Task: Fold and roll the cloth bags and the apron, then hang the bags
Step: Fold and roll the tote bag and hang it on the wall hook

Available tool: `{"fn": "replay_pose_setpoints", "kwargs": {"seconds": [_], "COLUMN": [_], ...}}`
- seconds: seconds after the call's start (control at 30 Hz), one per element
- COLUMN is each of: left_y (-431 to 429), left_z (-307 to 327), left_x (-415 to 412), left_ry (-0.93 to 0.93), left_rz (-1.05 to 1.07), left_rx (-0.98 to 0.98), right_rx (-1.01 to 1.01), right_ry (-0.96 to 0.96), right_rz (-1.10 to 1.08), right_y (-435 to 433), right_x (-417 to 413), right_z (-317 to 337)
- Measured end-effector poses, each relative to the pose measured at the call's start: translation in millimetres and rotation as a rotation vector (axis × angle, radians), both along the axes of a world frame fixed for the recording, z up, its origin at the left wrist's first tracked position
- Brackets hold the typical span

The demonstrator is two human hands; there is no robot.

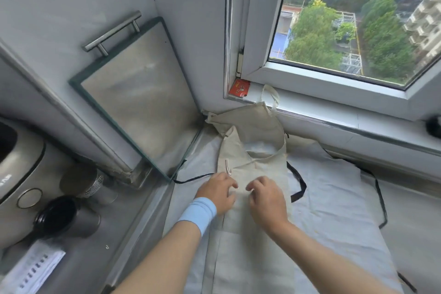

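Note:
A beige cloth bag (pixel 257 234) lies flat along the counter, on top of a pale grey apron (pixel 334 198) with black ties (pixel 298 181). My left hand (pixel 218 192), with a light blue wristband, and my right hand (pixel 266 200) rest side by side on the bag's upper part. Their fingers are curled and pinch the cloth. A second beige bag (pixel 257 126) lies crumpled further back in the corner, its handle loop (pixel 269 95) propped against the window sill.
A steel board with a bar handle (pixel 143 93) leans on the wall at left. A rice cooker (pixel 14 169), a black-lidded cup (pixel 57 217), a glass jar (pixel 83 181) and a paper sheet (pixel 33 267) crowd the left counter. A red packet (pixel 239 88) sits by the open window frame (pixel 310 79).

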State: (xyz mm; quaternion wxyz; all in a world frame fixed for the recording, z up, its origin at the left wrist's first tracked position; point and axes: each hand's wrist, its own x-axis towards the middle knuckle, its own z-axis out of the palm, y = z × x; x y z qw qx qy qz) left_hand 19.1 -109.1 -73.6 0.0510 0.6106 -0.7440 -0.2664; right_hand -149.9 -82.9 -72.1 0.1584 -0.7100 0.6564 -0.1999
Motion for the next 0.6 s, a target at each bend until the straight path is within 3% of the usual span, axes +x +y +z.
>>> {"fn": "replay_pose_setpoints", "kwargs": {"seconds": [0.1,0.17,0.33,0.5,0.6], "left_y": [34.4,52.0,104.2,160.5,191.1], "left_z": [-11.1,-14.7,-3.6,8.8,13.5], "left_x": [1.2,5.2,8.8,10.7,7.5], "left_ry": [-0.216,-0.286,-0.128,0.003,0.053], "left_rz": [-0.182,-0.182,0.048,0.366,0.466], "left_rx": [0.122,0.144,0.177,0.338,0.474], "right_rx": [0.196,0.357,0.320,0.228,0.312], "right_ry": [0.255,0.354,0.507,0.402,0.399], "right_rz": [0.077,0.189,0.216,0.276,0.318], "right_y": [51.2,68.3,86.4,167.3,224.8], "right_x": [-8.3,-12.4,-27.0,-25.0,-18.6], "right_z": [-24.0,-36.2,-23.3,-9.3,-17.3]}}
